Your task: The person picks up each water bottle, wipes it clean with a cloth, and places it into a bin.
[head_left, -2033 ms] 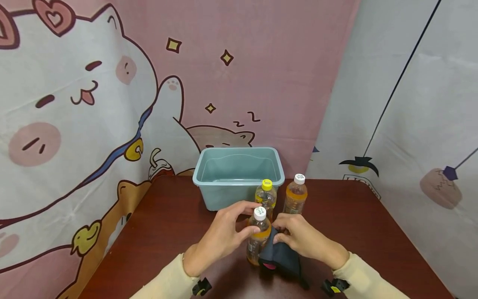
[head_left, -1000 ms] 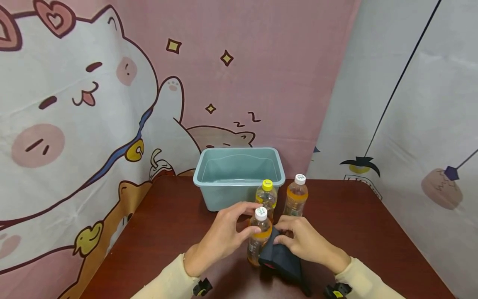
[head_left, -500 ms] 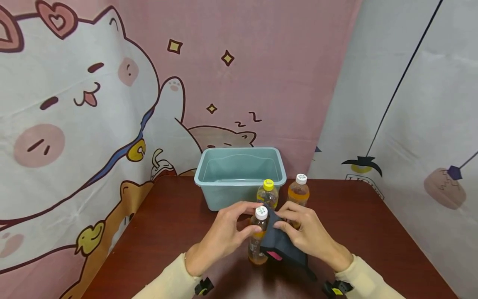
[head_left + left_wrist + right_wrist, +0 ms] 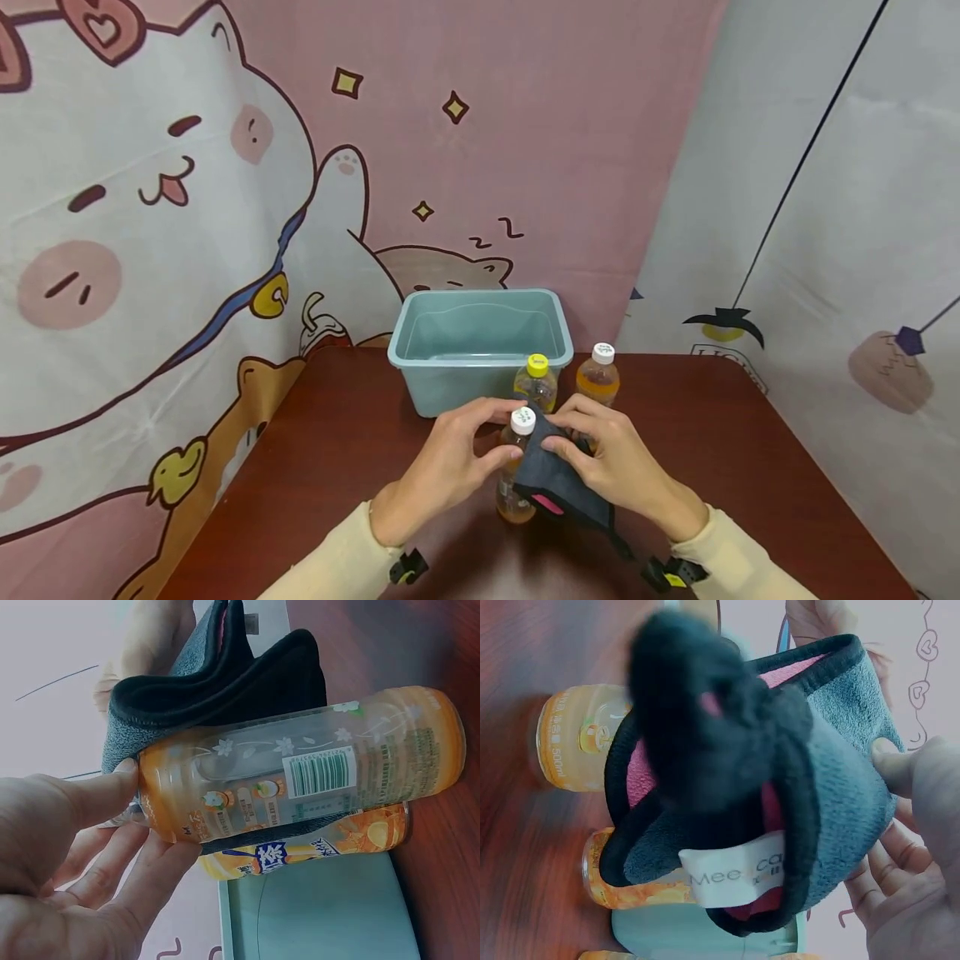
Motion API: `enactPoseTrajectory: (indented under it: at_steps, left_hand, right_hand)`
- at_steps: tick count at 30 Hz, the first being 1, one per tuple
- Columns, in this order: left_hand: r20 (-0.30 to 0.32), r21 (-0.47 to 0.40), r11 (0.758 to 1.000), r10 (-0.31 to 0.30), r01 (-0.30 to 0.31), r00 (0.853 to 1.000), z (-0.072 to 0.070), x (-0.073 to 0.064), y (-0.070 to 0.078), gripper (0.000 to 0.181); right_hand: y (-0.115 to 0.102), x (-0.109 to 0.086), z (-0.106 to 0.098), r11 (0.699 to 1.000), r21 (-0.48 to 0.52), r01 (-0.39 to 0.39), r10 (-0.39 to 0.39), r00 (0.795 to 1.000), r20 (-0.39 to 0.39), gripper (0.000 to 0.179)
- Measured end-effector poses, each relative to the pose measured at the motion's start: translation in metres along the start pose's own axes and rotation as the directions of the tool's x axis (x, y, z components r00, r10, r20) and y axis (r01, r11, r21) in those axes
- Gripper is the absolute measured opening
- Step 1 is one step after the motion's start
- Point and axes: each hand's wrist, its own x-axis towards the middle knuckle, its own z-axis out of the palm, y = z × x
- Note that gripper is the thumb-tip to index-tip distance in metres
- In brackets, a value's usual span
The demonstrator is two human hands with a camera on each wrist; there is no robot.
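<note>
My left hand [image 4: 446,458] holds a white-capped clear plastic bottle [image 4: 514,504] by its upper part, fingers behind and thumb in front. It stands upright on the table, its barcode facing the left wrist camera. My right hand [image 4: 626,462] pinches a folded dark grey cloth [image 4: 553,477] between thumb and fingers. Black edging, a pink inner side and a white label [image 4: 735,870] show on the cloth in the right wrist view. The cloth lies along the bottle's right side, its top edge reaching behind the bottle's neck, close to my left fingertips.
Behind the hands stand a yellow-capped bottle [image 4: 536,385] and another white-capped bottle [image 4: 598,382] with an orange band. A pale blue-green plastic bin [image 4: 438,392] sits at the back of the dark red table [image 4: 337,442]. A cartoon-printed curtain [image 4: 570,150] hangs behind.
My right hand has lifted the cloth up and drawn it behind the bottle's neck. The left hand keeps its hold on the bottle, which stays in place.
</note>
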Motion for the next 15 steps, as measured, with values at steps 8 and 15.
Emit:
enactPoseTrajectory:
  at_steps: [8, 15]
  left_hand:
    - [0.019, -0.001, 1.0, -0.029, 0.029, 0.999, 0.0002, -0.0015, -0.0018, 0.059]
    - [0.025, -0.012, 0.999, -0.042, 0.042, 0.999, 0.0004, -0.0012, -0.0013, 0.06]
  right_hand:
    - [-0.0013, -0.0026, 0.001, 0.999, 0.028, -0.018, 0.019, 1.0, -0.023, 0.03]
    - [-0.0003, -0.0059, -0.0004, 0.998, 0.041, -0.047, 0.048, 0.998, -0.04, 0.03]
